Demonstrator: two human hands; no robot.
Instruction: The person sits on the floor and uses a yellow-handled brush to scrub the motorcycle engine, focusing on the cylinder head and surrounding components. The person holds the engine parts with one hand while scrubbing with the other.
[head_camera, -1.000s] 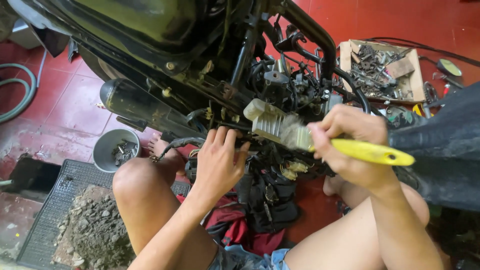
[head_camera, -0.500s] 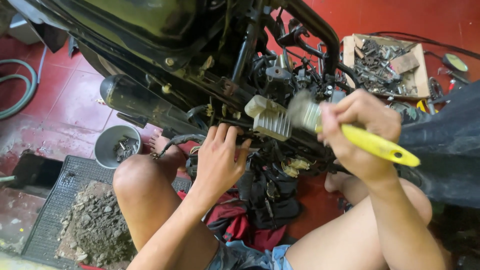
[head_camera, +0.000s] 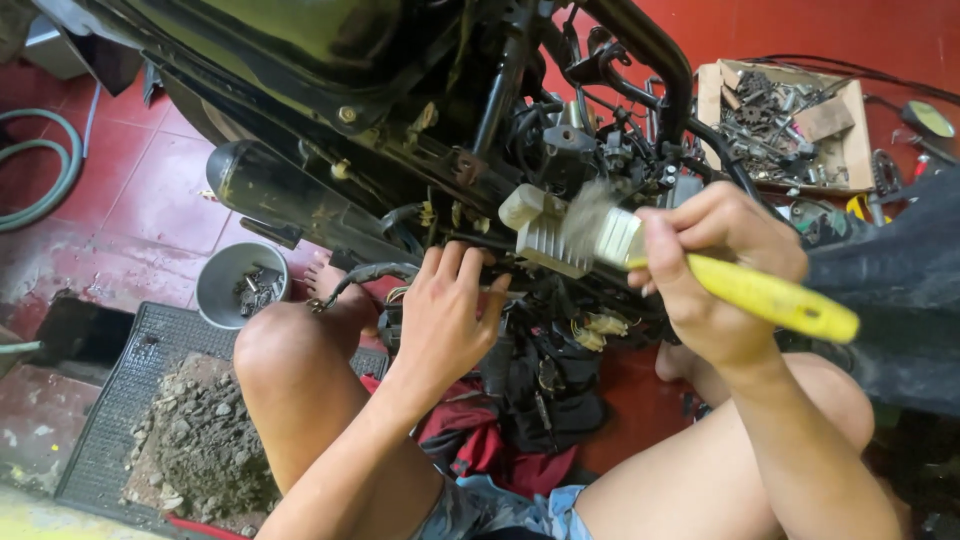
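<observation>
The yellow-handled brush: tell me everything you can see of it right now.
The brush is a flat paintbrush with a bright yellow, plastic-looking handle, a pale metal band and greyish bristles, blurred as if in motion. The right hand grips it around the upper handle and band; the handle's end sticks out toward the right, slanting down. The bristles point left and meet the ribbed, cream-coloured block mounted on the motorcycle frame.

Right hand (head_camera: 722, 270) swings brush (head_camera: 640, 245) up and right, bristles now sweeping finned part's (head_camera: 545, 235) right edge.
</observation>
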